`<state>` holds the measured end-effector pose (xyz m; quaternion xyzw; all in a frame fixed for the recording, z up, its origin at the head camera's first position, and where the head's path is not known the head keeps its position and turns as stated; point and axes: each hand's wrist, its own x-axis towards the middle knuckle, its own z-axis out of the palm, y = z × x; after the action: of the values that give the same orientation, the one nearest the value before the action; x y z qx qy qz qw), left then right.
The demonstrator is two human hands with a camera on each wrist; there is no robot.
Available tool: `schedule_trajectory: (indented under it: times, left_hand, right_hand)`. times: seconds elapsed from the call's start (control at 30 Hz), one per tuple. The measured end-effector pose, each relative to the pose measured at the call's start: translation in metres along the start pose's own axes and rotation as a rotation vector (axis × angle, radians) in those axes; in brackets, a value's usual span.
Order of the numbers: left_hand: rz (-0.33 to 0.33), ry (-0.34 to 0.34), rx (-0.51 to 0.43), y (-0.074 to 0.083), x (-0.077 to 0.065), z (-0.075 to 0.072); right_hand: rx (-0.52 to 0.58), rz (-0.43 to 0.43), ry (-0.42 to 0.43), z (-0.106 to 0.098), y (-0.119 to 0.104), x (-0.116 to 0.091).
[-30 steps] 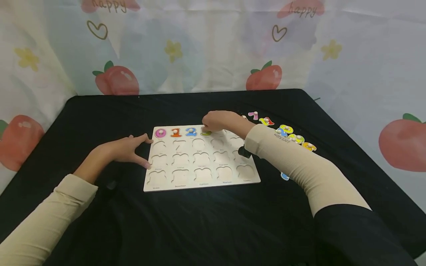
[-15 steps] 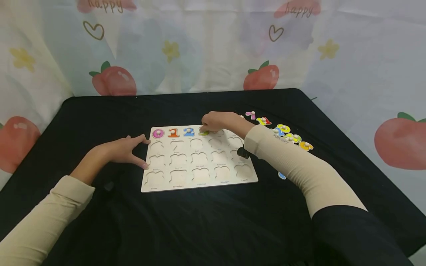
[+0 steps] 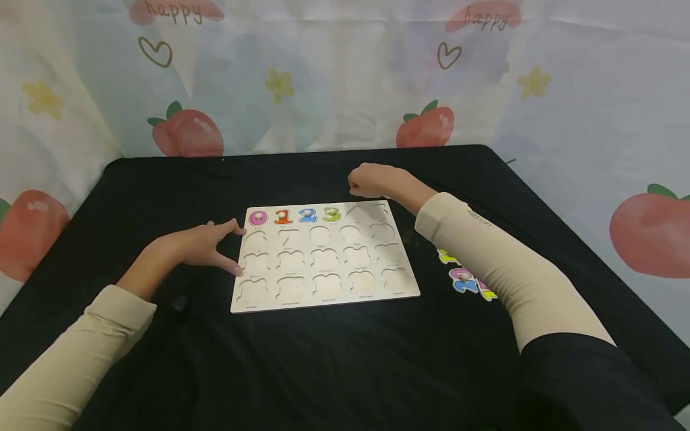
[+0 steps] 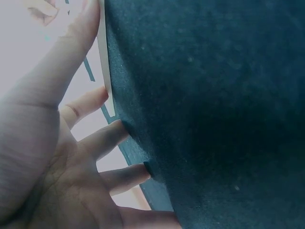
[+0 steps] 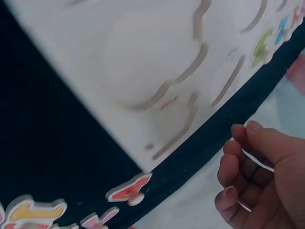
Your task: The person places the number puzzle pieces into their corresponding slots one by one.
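A pale wooden number puzzle board [image 3: 405, 263] lies on the black cloth. Knobbed pieces 0 [image 3: 258, 218], 1 [image 3: 283, 216], 2 [image 3: 308, 215] and the green 3 [image 3: 332, 214] sit in its top row; the other recesses are bare. My left hand [image 3: 202, 244] touches the board's left edge with thumb and forefinger spread apart. Its other fingers extend beside the edge in the left wrist view. Above the board's far edge hovers my right hand [image 3: 372, 181]. The right wrist view shows its fingers [image 5: 228, 167] loosely curled, thumb near forefinger, holding nothing.
Loose number pieces [image 3: 463, 280] lie right of the board, partly hidden by the right sleeve [image 3: 485, 257]. A red piece [image 5: 129, 190] lies close to a board corner in the right wrist view. A patterned curtain [image 3: 334, 78] hangs behind the table.
My right hand has let go of the green 3 and moved up and right, off the board, uncovering that piece. My left hand stays at the board's left edge.
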<state>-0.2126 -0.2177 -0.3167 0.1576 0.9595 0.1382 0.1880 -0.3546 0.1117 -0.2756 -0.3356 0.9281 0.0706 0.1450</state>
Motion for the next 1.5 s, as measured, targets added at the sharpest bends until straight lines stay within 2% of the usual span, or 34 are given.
schedule_trajectory:
  times: [0.1, 0.33, 0.4, 0.7, 1.07, 1.5]
  left_hand:
    - [0.002, -0.007, 0.002, 0.001, -0.001, -0.001]
    - [0.014, -0.004, -0.003, 0.0, -0.001, 0.0]
    - [0.012, 0.001, -0.001, 0.0, -0.001, 0.0]
    - [0.003, 0.001, 0.01, 0.003, -0.001, -0.001]
    - [0.003, -0.003, 0.014, 0.005, -0.003, -0.002]
    - [-0.004, -0.006, 0.007, 0.001, -0.001, 0.0]
  right_hand:
    - [-0.035, 0.037, -0.001, -0.001, 0.012, -0.005]
    - [-0.115, 0.211, -0.024, 0.008, 0.039, -0.016]
    - [-0.118, 0.228, -0.018, 0.011, 0.046, -0.018]
    - [-0.05, 0.19, 0.072, 0.019, 0.062, -0.022]
    - [0.073, 0.271, 0.016, 0.025, 0.06, -0.018]
    - [0.023, 0.262, 0.013, 0.02, 0.057, -0.023]
